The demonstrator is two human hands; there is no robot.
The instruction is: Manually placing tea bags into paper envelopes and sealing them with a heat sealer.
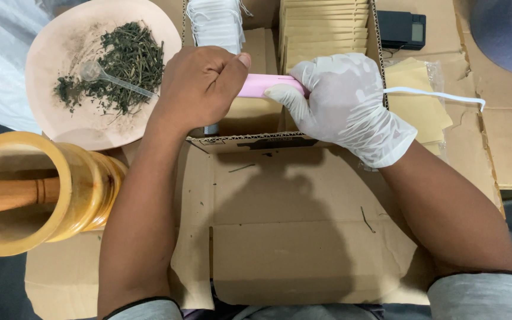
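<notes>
Head view: over a flattened cardboard box, a wooden mortar is sitting at left beside a pink bowl of dried herbs. Both hands are closing on a pink handheld device above the box's edge, the bare left hand and the gloved right hand each gripping one end, its white cord trailing right.

My work surface is flattened brown cardboard, creased and flecked with dried herb bits. On it at my left stands a yellow mortar with a wooden pestle inside. Beyond sits a pink bowl of dried green herbs. An open cardboard box lies ahead; a small black digital scale rests far right.
</notes>
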